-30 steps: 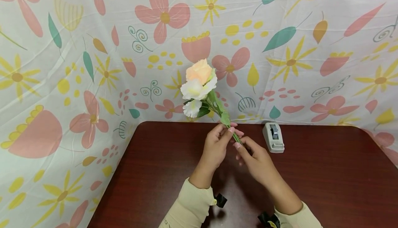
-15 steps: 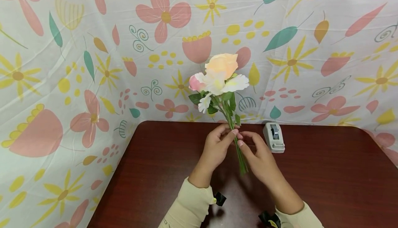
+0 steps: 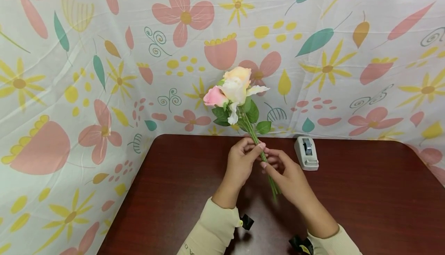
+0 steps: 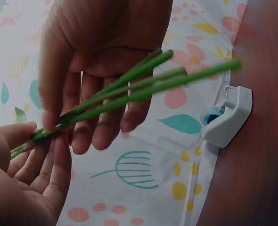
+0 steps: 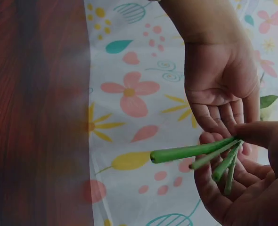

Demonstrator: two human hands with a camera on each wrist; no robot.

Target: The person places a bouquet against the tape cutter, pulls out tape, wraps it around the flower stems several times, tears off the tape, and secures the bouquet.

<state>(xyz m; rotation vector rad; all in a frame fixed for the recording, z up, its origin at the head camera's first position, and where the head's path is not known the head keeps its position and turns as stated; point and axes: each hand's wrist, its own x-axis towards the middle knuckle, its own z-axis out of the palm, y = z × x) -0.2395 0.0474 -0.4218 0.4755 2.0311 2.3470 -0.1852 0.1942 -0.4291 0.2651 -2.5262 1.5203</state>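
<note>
A small bunch of flowers [image 3: 237, 89] with a peach rose, white petals, a pink rose [image 3: 215, 96] and green leaves leans up and to the left in the head view. My left hand [image 3: 240, 166] pinches the green stems [image 3: 255, 134] below the leaves, thumb on the near side. Just lower, my right hand [image 3: 290, 175] holds the same stems between thumb and fingers. Several cut stem ends [image 5: 193, 153] fan out past the right hand in the right wrist view. In the left wrist view, the stems [image 4: 143, 82] spread across the right palm.
A white tape dispenser [image 3: 306, 154] stands on the dark red-brown table [image 3: 375, 193], near its back edge and right of the hands. Behind and to the left hangs a cloth [image 3: 139, 7] printed with flowers and leaves.
The bunch has turned between the fingers: from leaning left it swung more upright, then leaned left again. The pink rose has come into sight, and the stem ends show below the hands.
</note>
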